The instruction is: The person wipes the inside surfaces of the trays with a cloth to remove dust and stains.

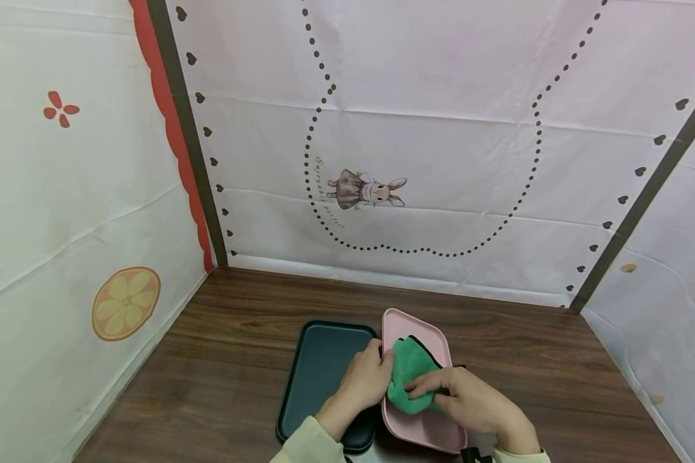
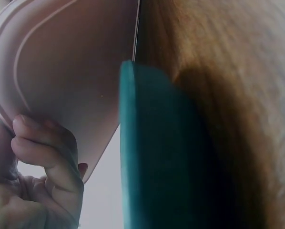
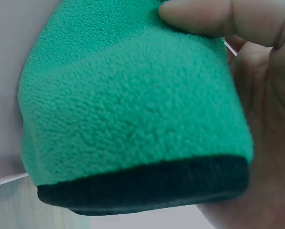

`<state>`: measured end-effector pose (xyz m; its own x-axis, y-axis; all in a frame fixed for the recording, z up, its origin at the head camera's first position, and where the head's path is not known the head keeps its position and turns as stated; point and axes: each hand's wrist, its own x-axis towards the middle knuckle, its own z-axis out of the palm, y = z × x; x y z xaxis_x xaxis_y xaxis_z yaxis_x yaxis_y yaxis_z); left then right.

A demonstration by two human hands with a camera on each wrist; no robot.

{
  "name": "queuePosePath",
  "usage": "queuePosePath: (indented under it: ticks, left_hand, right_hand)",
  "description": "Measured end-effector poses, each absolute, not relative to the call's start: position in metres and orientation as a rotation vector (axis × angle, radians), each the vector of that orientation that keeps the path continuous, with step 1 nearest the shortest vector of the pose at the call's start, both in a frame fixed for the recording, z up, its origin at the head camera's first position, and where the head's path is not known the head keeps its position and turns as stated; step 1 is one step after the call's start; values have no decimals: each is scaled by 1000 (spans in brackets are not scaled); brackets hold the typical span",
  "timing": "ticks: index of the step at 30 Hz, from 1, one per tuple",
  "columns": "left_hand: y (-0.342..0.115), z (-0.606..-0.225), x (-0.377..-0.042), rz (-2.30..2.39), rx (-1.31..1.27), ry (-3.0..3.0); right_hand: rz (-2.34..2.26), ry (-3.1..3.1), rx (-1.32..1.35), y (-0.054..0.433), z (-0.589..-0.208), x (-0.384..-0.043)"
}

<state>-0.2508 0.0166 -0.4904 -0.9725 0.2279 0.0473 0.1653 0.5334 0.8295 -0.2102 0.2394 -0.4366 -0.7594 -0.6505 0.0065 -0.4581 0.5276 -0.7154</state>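
Observation:
A pink tray (image 1: 423, 434) is raised and tilted in the head view, its underside (image 2: 80, 90) showing in the left wrist view. My left hand (image 1: 363, 379) grips its left rim, with fingers (image 2: 47, 152) curled beneath. Against the tray's inner face lies a green cloth (image 1: 408, 366) with a dark edging (image 3: 147, 183). The right hand (image 1: 472, 395) holds this bunched cloth, one finger (image 3: 199, 16) pressing on its fleecy side in the right wrist view.
Left of the pink tray, a dark teal tray (image 1: 324, 366) lies on the brown wooden table (image 1: 226, 379). Printed white sheets (image 1: 428, 161) wall in the table at the back and both sides.

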Motion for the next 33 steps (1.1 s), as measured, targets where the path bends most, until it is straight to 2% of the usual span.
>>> queuePosePath:
  ticks: [24,33]
  left_hand:
    - [18,-493,-253,1413,365,2706]
    - [19,-493,-252,1421,368,2709]
  right_hand:
    - [-1082,2406,-929,236,-429,-204]
    - [-1046,2375,-814,230,-425,-201]
